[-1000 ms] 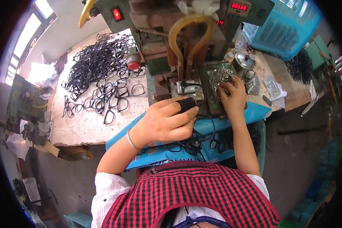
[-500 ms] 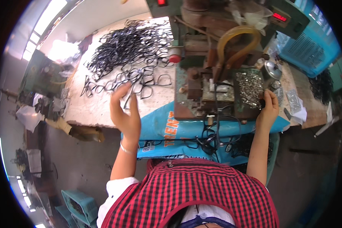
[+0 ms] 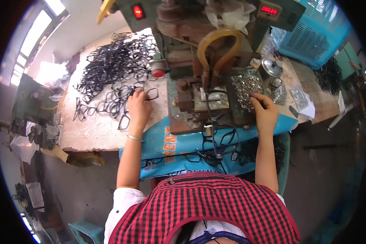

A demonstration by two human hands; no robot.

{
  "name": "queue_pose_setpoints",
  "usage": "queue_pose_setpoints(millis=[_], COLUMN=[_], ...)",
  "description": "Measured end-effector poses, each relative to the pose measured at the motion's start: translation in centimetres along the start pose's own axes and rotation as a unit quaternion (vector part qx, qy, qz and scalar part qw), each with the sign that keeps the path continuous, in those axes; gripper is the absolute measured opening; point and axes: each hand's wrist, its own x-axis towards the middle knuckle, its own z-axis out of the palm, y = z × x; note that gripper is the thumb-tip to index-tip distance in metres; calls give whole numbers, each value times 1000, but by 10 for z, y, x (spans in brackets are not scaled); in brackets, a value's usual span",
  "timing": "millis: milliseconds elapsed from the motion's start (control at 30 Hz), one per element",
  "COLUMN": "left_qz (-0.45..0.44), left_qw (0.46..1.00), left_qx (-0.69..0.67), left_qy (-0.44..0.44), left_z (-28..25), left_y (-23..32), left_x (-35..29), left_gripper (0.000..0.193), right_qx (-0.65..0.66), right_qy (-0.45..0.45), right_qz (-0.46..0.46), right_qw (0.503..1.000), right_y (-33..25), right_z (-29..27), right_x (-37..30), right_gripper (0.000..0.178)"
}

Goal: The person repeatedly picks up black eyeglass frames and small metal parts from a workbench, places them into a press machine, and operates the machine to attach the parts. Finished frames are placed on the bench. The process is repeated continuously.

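My left hand [image 3: 139,110] has its fingers closed on a dark eyeglass frame [image 3: 152,94] at the near edge of a spread of loose frames. Over the right edge of a pile of small metal parts [image 3: 245,87], my right hand [image 3: 266,114] holds thumb and forefinger pinched together. Whatever lies in that pinch is too small to name. The parts lie on the green plate of a press machine [image 3: 179,116], right of its metal work block. Several dark eyeglass frames [image 3: 217,152] hang or lie below the machine's front, over a blue plastic sheet [image 3: 158,140].
A heap of dark eyeglass frames [image 3: 110,59] covers the table's back left. A red button [image 3: 158,73] sits on the machine's left. Right of the parts stand a lidded metal pot [image 3: 271,68], clear bags of small pieces [image 3: 299,97] and a blue crate [image 3: 303,44].
My left hand has gone from open fingers above the frames to closing on one. My right hand has shifted from the plate's right edge to pinching at the metal parts. The view has also shifted.
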Motion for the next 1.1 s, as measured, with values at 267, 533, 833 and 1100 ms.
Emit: queue_pose_setpoints(millis=[267,533,833,1100], left_qz=[-141,-161,55,30], left_qw=[965,769,732,716], left_qx=[-183,-593,-656,-679], left_qy=[123,177,174,161], left_z=[-40,-81,-154,-163], left_y=[41,88,172,180], left_x=[21,17,86,82], left_gripper=[10,5,12,10], right_qx=[74,111,320,369], right_qy=[-153,-176,-245,-229], right_qz=[-118,-79,-10,14], right_qw=[978,975,915,901], right_y=[-108,-103,-106,-112], right_z=[30,60,70,73], right_x=[4,4,-5,-12], right_gripper=[15,43,49,47])
